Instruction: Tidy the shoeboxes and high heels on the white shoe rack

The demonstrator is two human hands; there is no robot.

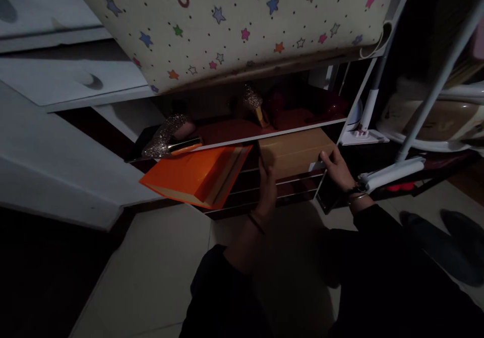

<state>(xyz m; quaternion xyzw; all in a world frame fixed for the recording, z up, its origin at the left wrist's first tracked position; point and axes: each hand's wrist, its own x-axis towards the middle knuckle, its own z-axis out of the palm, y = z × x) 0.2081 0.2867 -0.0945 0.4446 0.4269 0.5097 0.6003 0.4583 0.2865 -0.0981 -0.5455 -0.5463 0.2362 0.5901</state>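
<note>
Cardboard box [293, 151] sits in the lower shelf [242, 139] opening, left hand [267, 179] and right hand [336, 169] each holding one end; an orange box [192, 177] lies just beside.

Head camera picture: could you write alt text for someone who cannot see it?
Two bare hands, the left hand and the right hand, hold the ends of a plain brown cardboard box on a low shelf of a dim white shoe rack. An orange flat box leans beside it; a glittery high-heeled shoe sits above.
</note>
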